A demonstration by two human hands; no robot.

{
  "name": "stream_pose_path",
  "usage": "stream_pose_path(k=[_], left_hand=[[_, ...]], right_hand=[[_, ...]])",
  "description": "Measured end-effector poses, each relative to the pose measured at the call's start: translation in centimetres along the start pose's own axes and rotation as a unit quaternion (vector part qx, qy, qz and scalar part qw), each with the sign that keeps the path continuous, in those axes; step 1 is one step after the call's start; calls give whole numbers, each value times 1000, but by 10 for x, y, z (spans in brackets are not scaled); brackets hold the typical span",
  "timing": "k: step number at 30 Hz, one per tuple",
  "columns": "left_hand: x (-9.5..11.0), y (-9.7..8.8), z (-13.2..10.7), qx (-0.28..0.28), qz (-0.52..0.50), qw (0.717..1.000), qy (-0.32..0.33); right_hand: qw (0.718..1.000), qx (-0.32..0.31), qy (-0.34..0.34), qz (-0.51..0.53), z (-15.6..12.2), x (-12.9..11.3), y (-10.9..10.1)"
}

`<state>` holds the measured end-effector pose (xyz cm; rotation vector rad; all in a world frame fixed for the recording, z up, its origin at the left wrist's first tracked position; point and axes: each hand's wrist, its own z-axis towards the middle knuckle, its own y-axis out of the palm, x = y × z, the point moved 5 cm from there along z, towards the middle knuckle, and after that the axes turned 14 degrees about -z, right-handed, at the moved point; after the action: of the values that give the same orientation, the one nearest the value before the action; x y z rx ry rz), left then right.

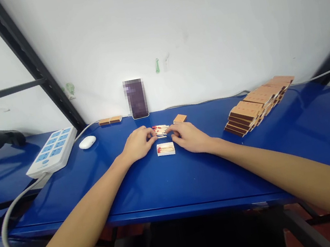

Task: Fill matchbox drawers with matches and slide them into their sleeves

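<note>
Between my hands lies a small pile of red-headed matchsticks [161,129] on the blue table. My left hand [138,144] is at the pile's left side, its thumb and forefinger closed on a matchstick [162,136] that points right. At the pile's right edge, my right hand [191,136] rests with fingers bent and the thumb apart from the forefinger; I see nothing held in it. Just nearer to me sits a white matchbox tray [166,153] with several matches lying in it, heads to the left. An orange-brown matchbox cover [180,118] lies behind my right hand.
Leaning stacks of matchboxes [255,103] stand at the right. Two more matchboxes [110,120] lie by the wall, near an upright phone [137,98]. On the left are a white earbud case [87,142] and a power strip [51,152] with its cable.
</note>
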<state>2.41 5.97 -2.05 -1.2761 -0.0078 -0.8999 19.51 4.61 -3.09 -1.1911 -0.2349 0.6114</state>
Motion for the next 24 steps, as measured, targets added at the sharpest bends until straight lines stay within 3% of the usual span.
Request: stream_pose_path(k=[24], left_hand=[[-2,-1,-3,-7,21,1000,-9]], right_hand=[[998,-9,-56,-2,-2,-2,0]])
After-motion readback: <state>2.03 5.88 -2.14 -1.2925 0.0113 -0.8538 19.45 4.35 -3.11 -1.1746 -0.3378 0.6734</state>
